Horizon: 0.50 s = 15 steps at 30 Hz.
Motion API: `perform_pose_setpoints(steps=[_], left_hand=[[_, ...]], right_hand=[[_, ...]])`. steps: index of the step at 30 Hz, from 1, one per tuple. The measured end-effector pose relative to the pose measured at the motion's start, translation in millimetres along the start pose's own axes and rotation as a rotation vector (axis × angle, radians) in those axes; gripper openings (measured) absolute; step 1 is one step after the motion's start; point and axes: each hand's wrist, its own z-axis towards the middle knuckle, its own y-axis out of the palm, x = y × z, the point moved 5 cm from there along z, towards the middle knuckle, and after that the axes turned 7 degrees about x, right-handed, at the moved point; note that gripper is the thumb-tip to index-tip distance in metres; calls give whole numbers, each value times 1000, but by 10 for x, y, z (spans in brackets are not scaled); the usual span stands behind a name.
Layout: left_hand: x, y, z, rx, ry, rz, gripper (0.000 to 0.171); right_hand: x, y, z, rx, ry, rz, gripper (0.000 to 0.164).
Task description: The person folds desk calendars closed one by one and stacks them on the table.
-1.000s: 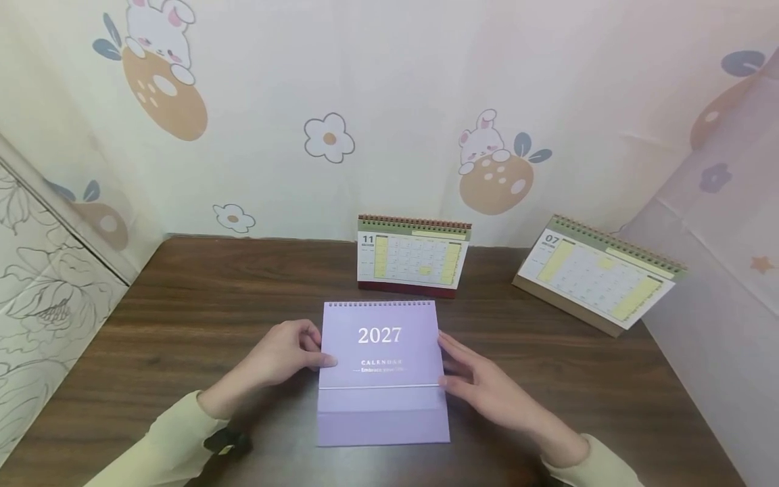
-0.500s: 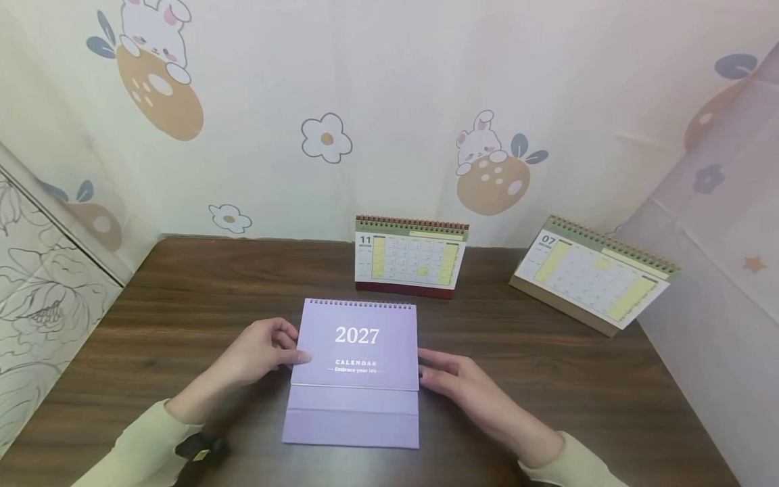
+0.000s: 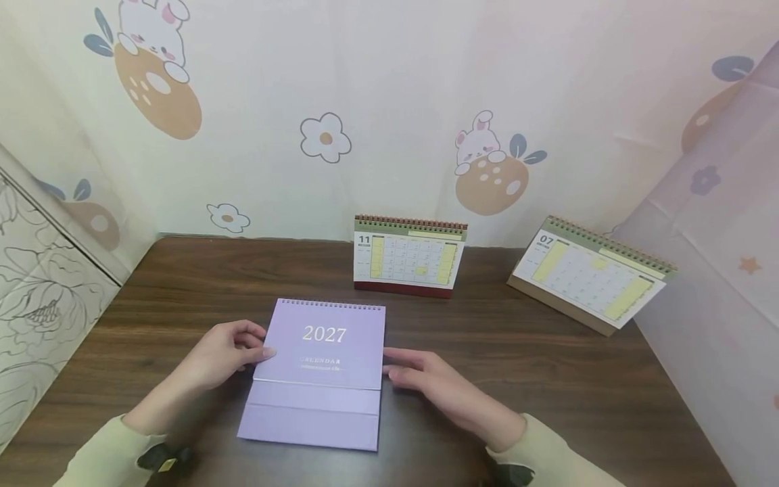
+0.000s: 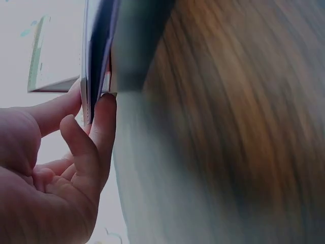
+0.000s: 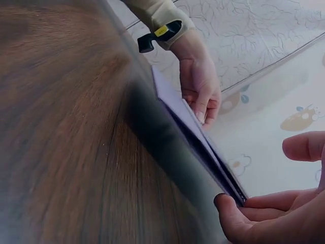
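A purple 2027 desk calendar point(image 3: 328, 348) with a spiral top stands tilted back on the dark wood table, in the head view left of the middle. My left hand point(image 3: 222, 355) pinches its left edge, thumb on the cover and fingers behind; the left wrist view shows the fingers point(image 4: 104, 127) at the back of its panels. At the right edge, my right hand point(image 3: 432, 382) touches it with its fingertips. Its thumb point(image 5: 304, 146) stands away from the calendar in the right wrist view, while the other fingers point(image 5: 264, 206) meet the calendar's edge.
Behind the purple calendar stands a calendar showing 11 point(image 3: 408, 260) on a red base. Angled at the back right is another showing 07 point(image 3: 596, 277). A curtain point(image 3: 255, 135) with rabbits and flowers backs the wooden table point(image 3: 475, 325).
The purple calendar has slid left along the table and turned slightly, with both hands moving left alongside it. The two calendars at the back stay in place.
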Motion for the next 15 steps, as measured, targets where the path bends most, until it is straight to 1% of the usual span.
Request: perform_pose_setpoints(steps=[5,11,15], left_hand=[[-101,-134,6,27,-4,20,44],[-269,-302,12,41,-6,53,49],[-362,-391,6,53,-3,85,50]], right_hand=[[-18,134,136,-39,-8,92,53],[-48,315,331,-31,-12,128,52],[-56,430,436,-24,1,149,50]])
